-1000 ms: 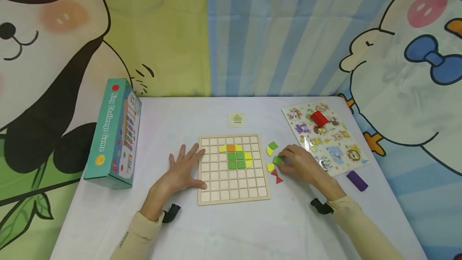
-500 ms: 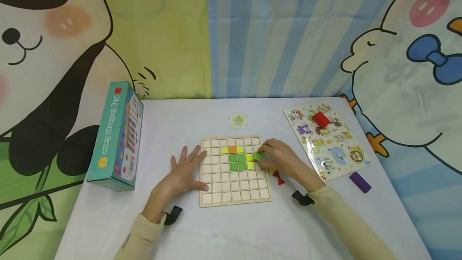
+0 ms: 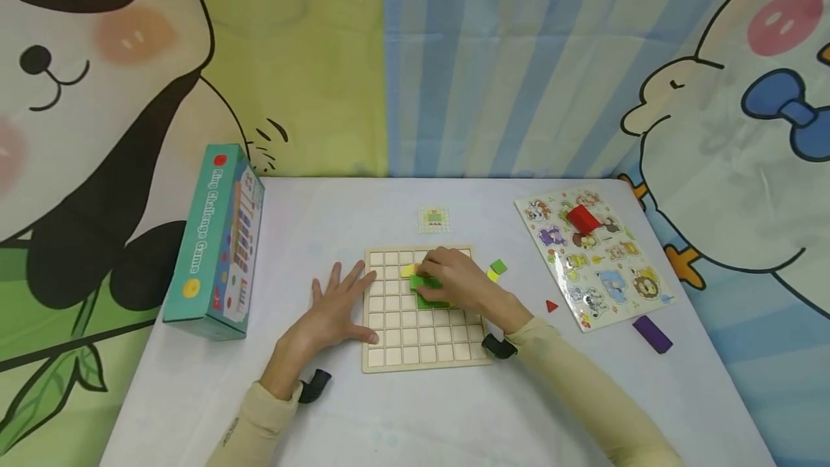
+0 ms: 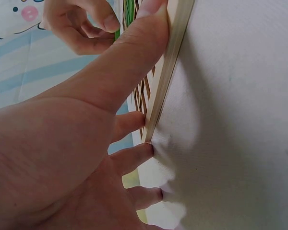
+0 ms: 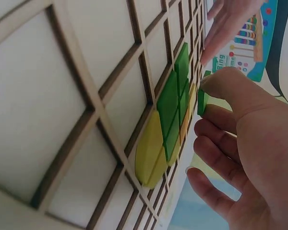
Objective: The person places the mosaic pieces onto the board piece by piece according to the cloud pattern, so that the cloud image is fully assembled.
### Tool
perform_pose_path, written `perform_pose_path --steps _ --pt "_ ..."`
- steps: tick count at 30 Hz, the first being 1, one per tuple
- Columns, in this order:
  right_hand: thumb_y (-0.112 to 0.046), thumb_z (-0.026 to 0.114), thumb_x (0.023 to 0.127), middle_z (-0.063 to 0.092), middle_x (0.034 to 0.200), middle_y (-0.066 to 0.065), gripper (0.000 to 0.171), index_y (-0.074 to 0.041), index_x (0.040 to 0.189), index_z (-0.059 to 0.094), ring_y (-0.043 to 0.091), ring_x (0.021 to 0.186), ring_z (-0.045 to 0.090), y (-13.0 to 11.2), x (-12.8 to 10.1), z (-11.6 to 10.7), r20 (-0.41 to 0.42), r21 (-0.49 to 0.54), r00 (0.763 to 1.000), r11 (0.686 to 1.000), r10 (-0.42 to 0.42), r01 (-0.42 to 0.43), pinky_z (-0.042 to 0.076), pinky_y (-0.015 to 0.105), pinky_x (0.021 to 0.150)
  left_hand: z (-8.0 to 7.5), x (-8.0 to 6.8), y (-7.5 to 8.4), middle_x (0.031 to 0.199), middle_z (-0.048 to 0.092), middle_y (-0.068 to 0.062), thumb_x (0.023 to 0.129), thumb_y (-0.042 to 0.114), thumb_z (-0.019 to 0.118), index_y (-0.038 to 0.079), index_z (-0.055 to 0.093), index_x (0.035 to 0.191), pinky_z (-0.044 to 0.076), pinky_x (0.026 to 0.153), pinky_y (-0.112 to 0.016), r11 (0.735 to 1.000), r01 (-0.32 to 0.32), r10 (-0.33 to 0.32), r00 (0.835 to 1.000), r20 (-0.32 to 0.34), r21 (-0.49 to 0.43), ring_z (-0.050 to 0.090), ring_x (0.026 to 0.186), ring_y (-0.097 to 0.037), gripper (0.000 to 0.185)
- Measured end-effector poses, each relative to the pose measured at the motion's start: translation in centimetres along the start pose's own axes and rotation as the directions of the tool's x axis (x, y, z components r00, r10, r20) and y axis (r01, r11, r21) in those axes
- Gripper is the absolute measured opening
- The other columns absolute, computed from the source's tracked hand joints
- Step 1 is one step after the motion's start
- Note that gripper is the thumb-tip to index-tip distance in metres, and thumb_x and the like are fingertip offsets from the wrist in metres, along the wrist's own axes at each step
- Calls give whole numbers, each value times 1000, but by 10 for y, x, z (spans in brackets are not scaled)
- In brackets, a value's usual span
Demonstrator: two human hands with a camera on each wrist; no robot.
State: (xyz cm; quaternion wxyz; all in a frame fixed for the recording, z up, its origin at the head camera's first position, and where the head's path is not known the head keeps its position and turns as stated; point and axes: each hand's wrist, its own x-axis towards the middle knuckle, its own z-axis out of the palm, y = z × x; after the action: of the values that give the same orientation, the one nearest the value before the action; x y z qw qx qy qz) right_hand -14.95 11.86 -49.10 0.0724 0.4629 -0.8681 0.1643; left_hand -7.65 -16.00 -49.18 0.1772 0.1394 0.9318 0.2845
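Hidden and cut-off parts

In the head view the right hand (image 3: 454, 281) covers most of the coloured tiles on the grid board (image 3: 421, 341). The small pattern card (image 3: 434, 219) is too small to read. In the left wrist view the left hand (image 4: 72, 158) hides most of the board.

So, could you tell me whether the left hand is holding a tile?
No, the left hand lies flat, fingers spread against the wooden board's left edge.
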Motion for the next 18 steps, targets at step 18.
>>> perform_pose_path --steps 18 --pt "-38 74 92 70 106 -1 30 -14 109 75 15 97 64 -12 8 11 74 -56 996 998 44 -40 52 34 87 1 2 0 171 10 -15 65 43 93 13 30 160 -5 110 -83 1000 10 -10 1000 7 12 -7 154 -53 118"
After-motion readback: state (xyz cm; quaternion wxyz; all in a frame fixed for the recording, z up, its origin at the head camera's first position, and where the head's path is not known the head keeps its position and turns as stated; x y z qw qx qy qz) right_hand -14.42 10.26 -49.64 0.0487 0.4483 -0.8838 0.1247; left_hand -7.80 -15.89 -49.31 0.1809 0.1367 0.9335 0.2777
